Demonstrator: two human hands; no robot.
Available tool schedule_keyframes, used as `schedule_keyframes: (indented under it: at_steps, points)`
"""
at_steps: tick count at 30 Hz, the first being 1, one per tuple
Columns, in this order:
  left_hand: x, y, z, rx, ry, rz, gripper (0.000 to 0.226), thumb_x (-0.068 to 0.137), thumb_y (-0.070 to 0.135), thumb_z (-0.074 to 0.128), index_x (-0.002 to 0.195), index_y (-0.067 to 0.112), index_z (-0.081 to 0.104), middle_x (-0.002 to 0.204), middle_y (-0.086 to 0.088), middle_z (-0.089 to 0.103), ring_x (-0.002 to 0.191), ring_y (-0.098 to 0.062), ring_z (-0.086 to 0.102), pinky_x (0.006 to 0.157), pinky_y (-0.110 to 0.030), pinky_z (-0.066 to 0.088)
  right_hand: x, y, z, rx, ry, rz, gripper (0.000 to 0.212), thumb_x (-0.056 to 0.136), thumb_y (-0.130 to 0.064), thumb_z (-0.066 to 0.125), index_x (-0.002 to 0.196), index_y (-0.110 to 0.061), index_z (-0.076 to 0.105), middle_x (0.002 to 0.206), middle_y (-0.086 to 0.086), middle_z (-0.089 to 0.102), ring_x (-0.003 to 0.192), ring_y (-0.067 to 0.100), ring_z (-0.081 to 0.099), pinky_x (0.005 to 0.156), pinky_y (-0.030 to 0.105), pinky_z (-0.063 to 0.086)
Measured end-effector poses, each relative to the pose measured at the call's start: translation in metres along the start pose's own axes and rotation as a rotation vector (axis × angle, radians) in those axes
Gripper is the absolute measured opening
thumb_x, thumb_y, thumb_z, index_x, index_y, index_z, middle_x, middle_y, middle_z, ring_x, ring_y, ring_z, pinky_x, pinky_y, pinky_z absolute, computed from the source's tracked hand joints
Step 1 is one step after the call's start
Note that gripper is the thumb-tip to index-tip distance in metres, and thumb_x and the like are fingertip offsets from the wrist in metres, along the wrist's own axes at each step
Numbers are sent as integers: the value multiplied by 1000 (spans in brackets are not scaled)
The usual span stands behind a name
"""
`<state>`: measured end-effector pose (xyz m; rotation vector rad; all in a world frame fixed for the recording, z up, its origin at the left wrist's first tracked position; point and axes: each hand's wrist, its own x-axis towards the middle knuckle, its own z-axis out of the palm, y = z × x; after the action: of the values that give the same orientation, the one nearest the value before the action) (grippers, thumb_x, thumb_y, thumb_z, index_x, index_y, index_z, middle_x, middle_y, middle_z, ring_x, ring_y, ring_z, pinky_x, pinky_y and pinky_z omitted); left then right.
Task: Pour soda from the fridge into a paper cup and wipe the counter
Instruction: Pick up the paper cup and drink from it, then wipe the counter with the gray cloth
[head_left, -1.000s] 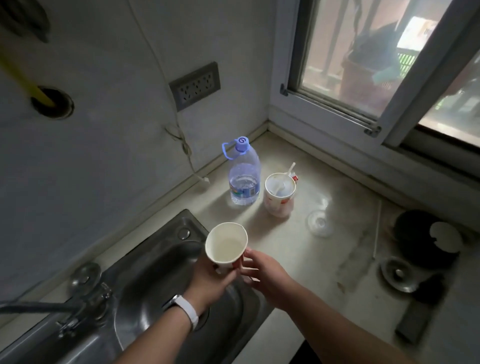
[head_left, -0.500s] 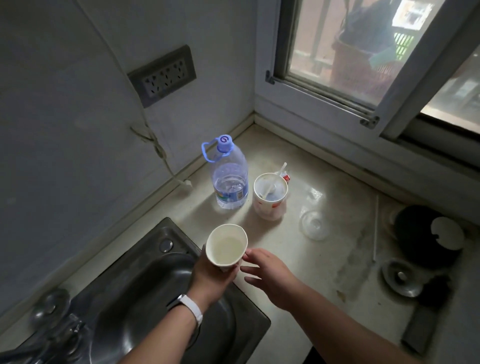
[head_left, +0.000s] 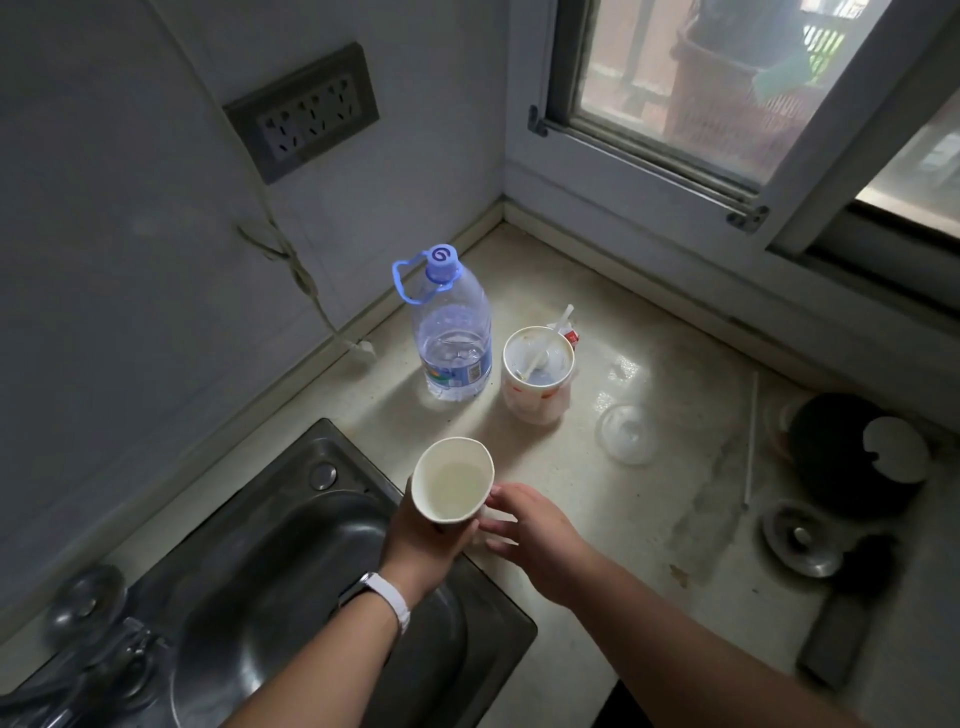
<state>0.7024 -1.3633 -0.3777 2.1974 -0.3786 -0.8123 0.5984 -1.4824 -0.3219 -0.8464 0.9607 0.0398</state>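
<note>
A white paper cup (head_left: 451, 480) is tilted toward me, held from below by my left hand (head_left: 423, 543) at the right edge of the steel sink. Its inside looks pale, and I cannot tell whether it holds liquid. My right hand (head_left: 524, 525) is beside the cup, fingers spread and fingertips touching its lower side. The beige counter (head_left: 597, 519) lies beneath and shows stains and wet patches. No soda container is in view.
A clear water bottle with a blue cap (head_left: 451, 332) and a used cup with a straw (head_left: 537, 374) stand near the wall corner. A clear lid (head_left: 628, 434), a black round object (head_left: 857, 457) and a metal strainer (head_left: 800, 538) lie to the right. The sink (head_left: 291, 571) is at left.
The view has shifted to the right, so the faucet has slid toward the lower left corner. Both hands and the cup keep nearly the same pose.
</note>
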Motion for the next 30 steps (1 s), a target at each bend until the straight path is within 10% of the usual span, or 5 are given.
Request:
schedule_keyframes:
  at_steps: [5,9,14,21,30]
  points:
    - [-5,9,-7,42,-35,12,64,55,52,73,110,20,62,95,8,69,92,-12,67,71,-1,41,-6,-5,4,-18,31,2,18,94,-23,54,107,-16,65,107,-2,66,98,20,65,78,30,51]
    - [-23,7,-33,-69,-30,60,72,54,54,88,115,37,54,110,6,69,102,-13,66,88,-39,56,-17,-8,2,-66,56,1,20,95,-26,54,109,-14,65,115,7,65,105,24,64,84,34,52]
    - [-65,12,-76,20,19,134,67,72,19,81,127,35,46,125,8,57,119,-8,53,101,-28,43,-41,-19,3,-96,70,-68,17,97,-21,52,106,-12,64,111,11,66,98,25,65,78,33,53]
    - [-127,13,-137,140,73,278,49,81,27,74,120,43,50,122,21,54,115,-2,51,98,-26,42,-98,-37,19,-208,140,-269,15,97,-16,51,103,-13,64,101,10,70,90,23,67,75,32,52]
    - [-226,-19,-197,313,188,406,51,83,49,61,130,32,51,127,22,39,120,2,32,101,-20,27,-183,13,93,-1065,86,-662,11,90,-34,61,101,-33,61,98,-8,64,84,5,60,75,24,51]
